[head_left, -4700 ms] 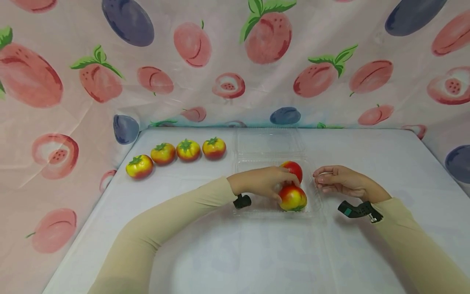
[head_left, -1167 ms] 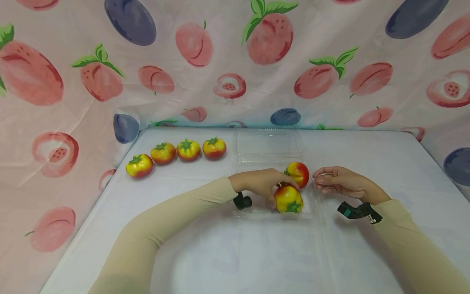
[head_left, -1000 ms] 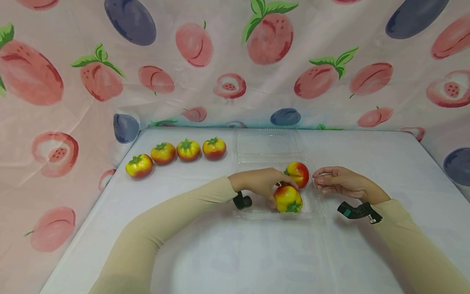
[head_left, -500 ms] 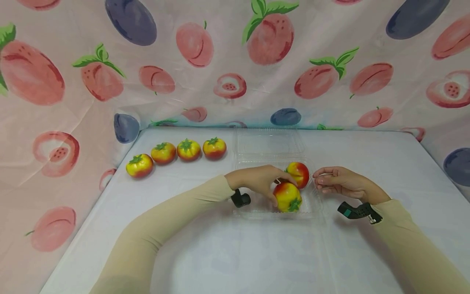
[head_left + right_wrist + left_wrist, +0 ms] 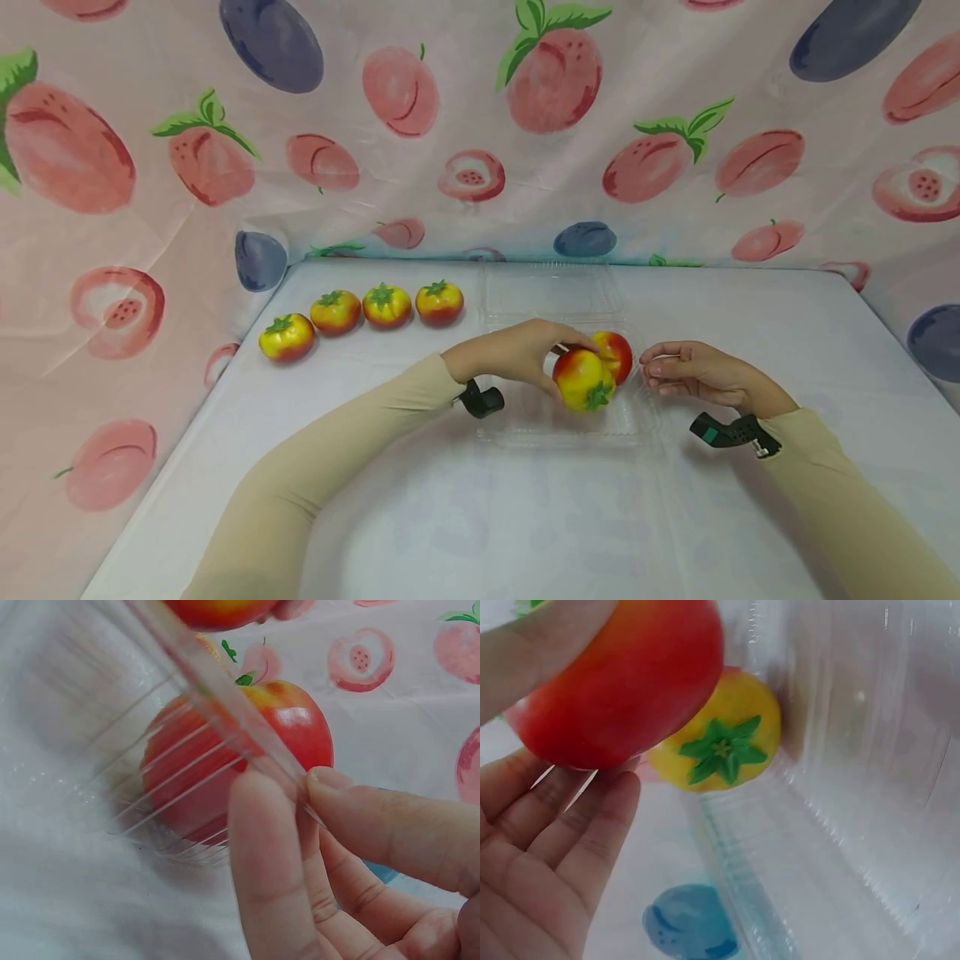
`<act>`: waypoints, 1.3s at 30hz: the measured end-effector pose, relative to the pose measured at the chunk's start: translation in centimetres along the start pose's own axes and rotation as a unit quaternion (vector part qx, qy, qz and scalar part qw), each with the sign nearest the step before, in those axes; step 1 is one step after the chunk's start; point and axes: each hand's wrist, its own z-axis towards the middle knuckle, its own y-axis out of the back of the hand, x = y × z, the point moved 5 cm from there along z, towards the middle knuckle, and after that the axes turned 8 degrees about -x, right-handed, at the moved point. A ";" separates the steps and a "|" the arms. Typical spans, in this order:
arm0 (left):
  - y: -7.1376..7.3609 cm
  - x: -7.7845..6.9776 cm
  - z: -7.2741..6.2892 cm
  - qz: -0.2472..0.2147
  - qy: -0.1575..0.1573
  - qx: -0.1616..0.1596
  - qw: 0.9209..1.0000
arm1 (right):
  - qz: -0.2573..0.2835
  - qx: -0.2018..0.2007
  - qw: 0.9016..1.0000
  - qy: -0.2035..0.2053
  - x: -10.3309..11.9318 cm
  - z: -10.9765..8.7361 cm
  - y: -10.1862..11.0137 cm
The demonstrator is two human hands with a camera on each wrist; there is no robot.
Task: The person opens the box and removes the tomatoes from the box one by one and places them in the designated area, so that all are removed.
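In the head view my left hand (image 5: 522, 357) grips a red-and-yellow tomato (image 5: 583, 381) with a green star-shaped calyx, above the base of a clear plastic clamshell box (image 5: 517, 432). The left wrist view shows the thumb on one side of this tomato (image 5: 641, 682) and the fingers on the other. A second tomato (image 5: 617, 357) lies inside the box against its right wall, partly behind the held one. My right hand (image 5: 697, 375) pinches the box's right rim between thumb and fingers, seen closely in the right wrist view, where the second tomato (image 5: 300, 727) shows beyond the wall.
Several more tomatoes (image 5: 386, 306) stand in a slanting row at the back left of the white table (image 5: 420, 517). The box's clear lid (image 5: 547, 290) lies folded back behind its base. A fruit-print cloth (image 5: 480, 108) hangs behind the table.
The second tomato has turned and shifted slightly right since the earliest frame. The gripped tomato has been turned, then raised a little and moved slightly left by my left hand. My right hand stays put.
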 end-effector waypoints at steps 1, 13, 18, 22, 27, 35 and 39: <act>0.3 0.0 -0.1 -0.003 0.001 -0.010 1.000 | -0.001 -0.001 1.000 0.000 0.0 0.0 0.0; 2.4 0.7 -2.0 -0.057 -0.007 -0.092 0.994 | 0.007 0.012 1.000 0.003 0.1 -0.1 -0.1; 3.1 1.0 -2.8 -0.068 -0.005 -0.132 0.989 | 0.004 0.008 1.000 0.001 0.1 0.0 0.0; 3.9 1.1 -3.5 -0.080 0.002 -0.170 0.982 | 0.001 0.003 1.000 -0.001 0.1 0.0 0.0; 4.8 1.3 -4.4 -0.091 0.004 -0.214 0.973 | -0.001 -0.006 1.000 -0.007 0.2 0.0 -0.1; 5.9 1.7 -5.9 -0.123 0.025 -0.272 0.954 | -0.003 -0.008 1.000 -0.007 0.2 0.0 -0.1; 6.4 2.0 -6.6 -0.141 0.028 -0.304 0.942 | -0.005 -0.010 1.000 -0.006 0.2 0.0 -0.1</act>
